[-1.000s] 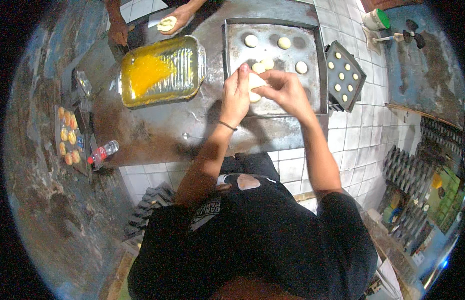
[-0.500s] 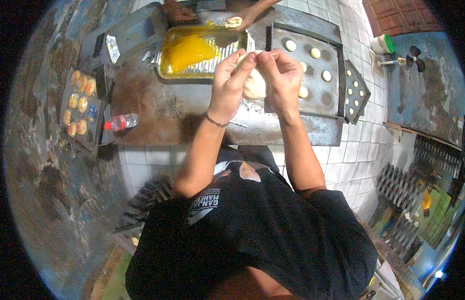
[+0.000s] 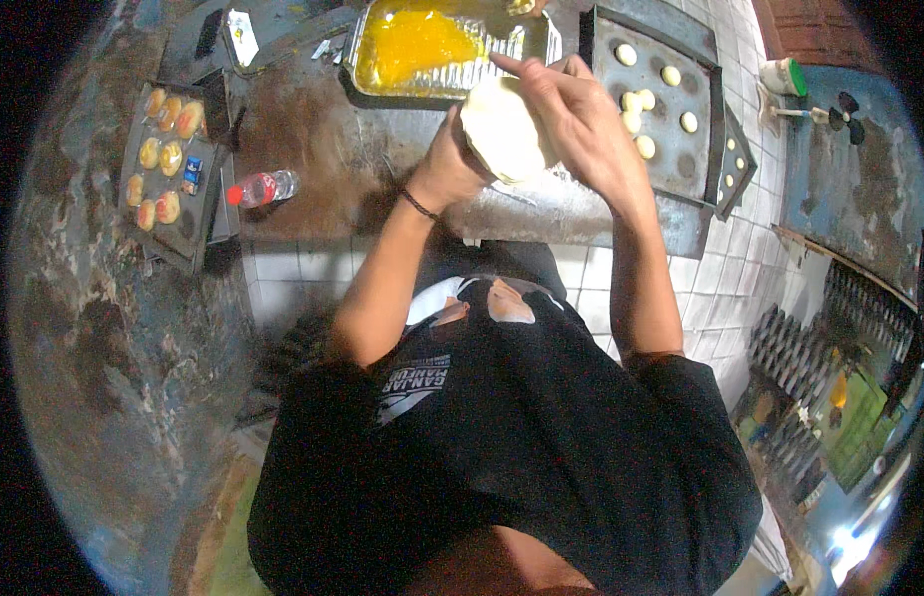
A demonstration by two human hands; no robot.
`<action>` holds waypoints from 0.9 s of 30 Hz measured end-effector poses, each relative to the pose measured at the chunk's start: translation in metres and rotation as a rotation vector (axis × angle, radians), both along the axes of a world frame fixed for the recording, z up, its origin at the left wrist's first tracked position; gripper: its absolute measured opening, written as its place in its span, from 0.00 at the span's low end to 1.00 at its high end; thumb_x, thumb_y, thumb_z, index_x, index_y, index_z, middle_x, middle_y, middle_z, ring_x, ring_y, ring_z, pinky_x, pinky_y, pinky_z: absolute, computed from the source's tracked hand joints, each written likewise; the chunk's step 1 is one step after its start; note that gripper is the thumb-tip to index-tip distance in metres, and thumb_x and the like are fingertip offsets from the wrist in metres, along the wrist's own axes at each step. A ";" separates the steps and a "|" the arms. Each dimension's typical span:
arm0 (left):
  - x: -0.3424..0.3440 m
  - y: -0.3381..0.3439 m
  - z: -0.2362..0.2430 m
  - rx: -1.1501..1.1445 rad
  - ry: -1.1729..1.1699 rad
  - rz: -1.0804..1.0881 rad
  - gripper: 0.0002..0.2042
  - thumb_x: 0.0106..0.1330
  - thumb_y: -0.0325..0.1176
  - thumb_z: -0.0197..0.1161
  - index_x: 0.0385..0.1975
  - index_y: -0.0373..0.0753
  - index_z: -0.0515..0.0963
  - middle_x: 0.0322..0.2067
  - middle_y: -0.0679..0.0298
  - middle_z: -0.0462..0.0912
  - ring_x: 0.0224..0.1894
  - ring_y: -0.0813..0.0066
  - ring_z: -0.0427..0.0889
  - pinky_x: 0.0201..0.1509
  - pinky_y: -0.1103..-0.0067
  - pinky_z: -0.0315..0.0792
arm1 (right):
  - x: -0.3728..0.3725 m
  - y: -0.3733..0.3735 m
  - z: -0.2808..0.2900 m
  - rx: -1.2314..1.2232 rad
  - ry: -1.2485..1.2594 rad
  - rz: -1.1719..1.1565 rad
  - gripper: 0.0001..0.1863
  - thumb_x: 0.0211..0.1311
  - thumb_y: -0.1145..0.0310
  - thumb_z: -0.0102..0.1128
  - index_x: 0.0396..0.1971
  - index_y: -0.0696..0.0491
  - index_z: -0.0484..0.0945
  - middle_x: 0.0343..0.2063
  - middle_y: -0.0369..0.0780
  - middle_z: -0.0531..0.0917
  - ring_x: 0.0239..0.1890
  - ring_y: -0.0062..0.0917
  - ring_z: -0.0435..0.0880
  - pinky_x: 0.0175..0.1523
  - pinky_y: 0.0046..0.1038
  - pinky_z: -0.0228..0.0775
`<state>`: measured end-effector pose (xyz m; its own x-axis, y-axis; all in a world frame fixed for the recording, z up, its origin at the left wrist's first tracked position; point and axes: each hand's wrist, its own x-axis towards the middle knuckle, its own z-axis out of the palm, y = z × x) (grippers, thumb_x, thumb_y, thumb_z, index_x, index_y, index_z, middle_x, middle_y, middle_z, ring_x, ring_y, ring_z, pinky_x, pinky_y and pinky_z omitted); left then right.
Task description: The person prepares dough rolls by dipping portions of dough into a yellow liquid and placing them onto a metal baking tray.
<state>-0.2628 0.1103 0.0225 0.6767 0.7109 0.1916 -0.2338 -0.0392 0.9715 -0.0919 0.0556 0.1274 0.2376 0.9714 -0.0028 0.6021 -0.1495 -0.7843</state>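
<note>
A pale, flattened piece of dough [image 3: 503, 134] is held up above the near part of the table. My left hand [image 3: 450, 167] grips it from the left and beneath, with part of the fingers hidden behind it. At its upper right edge is my right hand [image 3: 593, 124], thumb on the dough and forefinger stretched out to the left; its other fingers are bent and partly hidden. Just beyond the dough lies a shiny rectangular metal tray [image 3: 357, 74] with glossy yellow filling [image 3: 417, 45] spread over its left part.
On the right, a dark baking tray [image 3: 670, 164] carries several round dough balls [image 3: 670, 75]. A red-capped bottle [image 3: 268, 187] lies at left, past which a tray [image 3: 184, 233] holds wrapped buns [image 3: 171, 157]. Another person's hand [image 3: 537, 6] shows at the top edge.
The dough was a bunched lump pinched between both hands; now it shows as a wide, flat round. My right hand has turned over its edge. The view has shifted, so the table sits higher.
</note>
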 end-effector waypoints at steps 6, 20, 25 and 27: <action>-0.047 -0.004 -0.051 0.230 0.467 0.288 0.28 0.55 0.32 0.78 0.55 0.30 0.74 0.49 0.52 0.85 0.52 0.61 0.85 0.57 0.70 0.78 | 0.003 -0.069 -0.255 -0.477 -0.435 0.048 0.24 0.68 0.47 0.61 0.33 0.58 0.85 0.35 0.54 0.86 0.39 0.50 0.88 0.43 0.48 0.81; -0.149 0.048 -0.055 -0.437 0.136 0.427 0.21 0.67 0.34 0.70 0.55 0.29 0.76 0.44 0.57 0.87 0.37 0.72 0.87 0.33 0.79 0.81 | 0.007 0.058 -0.265 -0.062 -0.214 0.193 0.12 0.71 0.72 0.51 0.51 0.53 0.75 0.38 0.52 0.79 0.46 0.50 0.82 0.51 0.47 0.75; -0.160 0.048 -0.059 -0.478 0.131 0.468 0.19 0.66 0.31 0.71 0.54 0.32 0.77 0.44 0.58 0.87 0.40 0.72 0.87 0.33 0.78 0.80 | 0.004 0.136 -0.318 -0.032 -0.314 0.330 0.22 0.62 0.76 0.55 0.58 0.48 0.77 0.51 0.51 0.79 0.56 0.49 0.80 0.57 0.45 0.77; -0.166 0.047 -0.067 -0.518 0.231 0.508 0.18 0.66 0.29 0.70 0.54 0.33 0.77 0.44 0.58 0.87 0.40 0.73 0.87 0.33 0.78 0.79 | -0.002 0.153 -0.327 -0.087 -0.349 0.364 0.22 0.62 0.74 0.57 0.58 0.49 0.78 0.50 0.51 0.79 0.56 0.47 0.81 0.58 0.44 0.77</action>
<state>-0.4290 0.1573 -0.0440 0.2245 0.9063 -0.3581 -0.0977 0.3866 0.9171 -0.0939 0.2087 -0.1993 -0.1147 0.9910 -0.0684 0.8513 0.0626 -0.5210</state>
